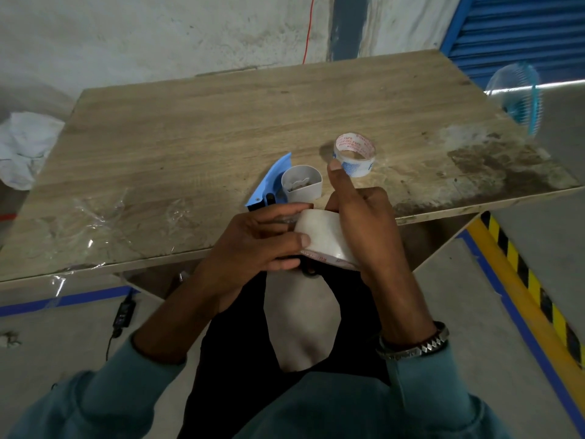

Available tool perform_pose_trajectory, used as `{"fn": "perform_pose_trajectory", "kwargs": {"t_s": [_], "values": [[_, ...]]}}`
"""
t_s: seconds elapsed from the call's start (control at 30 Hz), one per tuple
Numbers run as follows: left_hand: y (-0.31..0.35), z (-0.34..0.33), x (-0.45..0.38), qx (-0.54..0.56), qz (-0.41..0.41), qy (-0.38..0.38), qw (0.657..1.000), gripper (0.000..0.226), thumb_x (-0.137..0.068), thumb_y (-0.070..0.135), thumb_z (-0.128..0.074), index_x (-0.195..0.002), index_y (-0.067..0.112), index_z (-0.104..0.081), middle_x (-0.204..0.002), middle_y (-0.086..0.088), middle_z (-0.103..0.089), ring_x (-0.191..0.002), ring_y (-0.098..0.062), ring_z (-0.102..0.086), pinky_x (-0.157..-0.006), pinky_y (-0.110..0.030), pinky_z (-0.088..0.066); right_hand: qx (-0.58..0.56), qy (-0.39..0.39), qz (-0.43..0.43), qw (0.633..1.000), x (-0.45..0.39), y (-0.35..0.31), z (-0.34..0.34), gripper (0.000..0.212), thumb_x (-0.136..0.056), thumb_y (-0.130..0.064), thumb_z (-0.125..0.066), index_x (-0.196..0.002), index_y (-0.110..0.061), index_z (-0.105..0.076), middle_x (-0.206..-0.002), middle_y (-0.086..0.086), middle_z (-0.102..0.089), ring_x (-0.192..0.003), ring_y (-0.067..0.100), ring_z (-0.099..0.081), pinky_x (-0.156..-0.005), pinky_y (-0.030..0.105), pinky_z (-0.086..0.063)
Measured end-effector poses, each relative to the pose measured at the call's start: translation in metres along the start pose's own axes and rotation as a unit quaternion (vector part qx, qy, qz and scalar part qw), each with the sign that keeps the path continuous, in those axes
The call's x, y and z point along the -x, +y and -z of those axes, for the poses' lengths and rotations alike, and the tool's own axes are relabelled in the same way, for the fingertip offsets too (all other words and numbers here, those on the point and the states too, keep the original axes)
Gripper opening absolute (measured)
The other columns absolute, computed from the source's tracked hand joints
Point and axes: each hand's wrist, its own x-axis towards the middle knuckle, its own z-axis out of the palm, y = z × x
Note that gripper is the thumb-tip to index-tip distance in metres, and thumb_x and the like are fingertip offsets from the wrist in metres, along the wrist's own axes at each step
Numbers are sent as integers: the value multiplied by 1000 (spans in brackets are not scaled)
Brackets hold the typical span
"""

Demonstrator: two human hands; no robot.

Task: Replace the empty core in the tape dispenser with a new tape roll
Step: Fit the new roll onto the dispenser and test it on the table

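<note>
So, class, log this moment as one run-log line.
hands: left and right both grip new roll | dispenser: on table, hub bare | core: on table, apart

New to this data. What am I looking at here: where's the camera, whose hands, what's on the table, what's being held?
There is no robot here. A person does the job with bare hands, and the single picture comes from a wide-angle camera worn on their head, looking forward and down.

Both hands are at the near edge of a wooden table. Together they hold a full roll of tape: the left hand has its fingers and thumb on the roll's side, and the right hand, with a bracelet on its wrist, wraps round it from the other side, forefinger raised.

On the table, just beyond the hands, lies the blue tape dispenser with its white hub bare. To its right stands the empty core, already taken out. Scraps of clear film stick to the table on the left.
</note>
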Motion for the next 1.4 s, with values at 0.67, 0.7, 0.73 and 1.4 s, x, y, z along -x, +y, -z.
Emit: {"fn": "perform_pose_trajectory", "kwargs": {"t_s": [0.67, 0.7, 0.73, 1.4], "values": [[-1, 3, 2, 1, -34, 14, 999, 38, -96, 4, -70, -109, 38, -81, -107, 0, -83, -97, -20, -81, -73, -30, -66, -47, -8, 6, 999, 3, -2, 3, 79, -100, -73, -46, -46, -16, -50, -43, -9, -48, -50, 8, -50, -68, 33, -40], [-2, 3, 2, 6, -38, 20, 999, 34, -92, 10, -73, -109, 39, -81, -106, 0, -83, -97, -20, -81, -74, -30, -66, -53, -8, 8, 999, 3, -1, 2, 80, -101, -72, -46, -47, -14, -51, -44, -8, -48, -51, 8, -50, -67, 33, -41], [-2, 1, 1, 8, -43, 25, 999, 32, -88, 17, -76, -112, 38, -81, -104, 1, -83, -97, -18, -81, -76, -30, -66, -57, -8, 12, 998, 3, 0, 1, 81, -101, -71, -47, -50, -9, -53, -45, -7, -48, -51, 9, -51, -67, 34, -42], [-25, -6, -18, 72, -174, 216, 958, 41, -75, -12, -85, -106, 15, -81, -106, 4, -82, -93, -6, -80, -82, -16, -60, 39, -194, 195, 961, -2, 28, 12, 20, -92, -28, -81, -102, -41, -70, -157, -6, -29, -159, 6, -22, -111, 8, -37]]}}
